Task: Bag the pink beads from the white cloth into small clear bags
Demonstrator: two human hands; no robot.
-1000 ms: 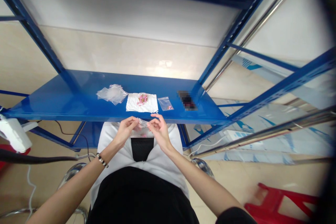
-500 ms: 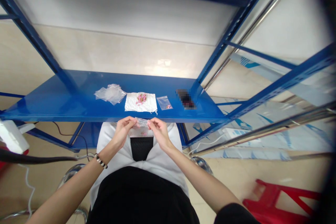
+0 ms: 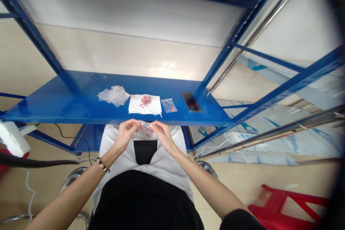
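My left hand (image 3: 126, 134) and my right hand (image 3: 161, 134) pinch the top edge of a small clear plastic bag (image 3: 145, 129) between them, just in front of the blue shelf (image 3: 67, 106). A few pink bits show inside the bag. On the shelf beyond lie a white cloth (image 3: 145, 105) with a heap of small pink beads (image 3: 145, 100), a pile of empty clear bags (image 3: 114, 95) to its left, and a filled small bag (image 3: 169, 105) to its right.
A dark blurred object (image 3: 191, 101) lies at the shelf's right end beside a blue upright. A red stool (image 3: 285, 208) stands on the floor at lower right. A white device (image 3: 12, 138) and a black cable (image 3: 40, 163) are at the left edge.
Both hands have stayed together on the small bag, with the fingers shifting slightly along its top edge. Nothing on the shelf has moved.
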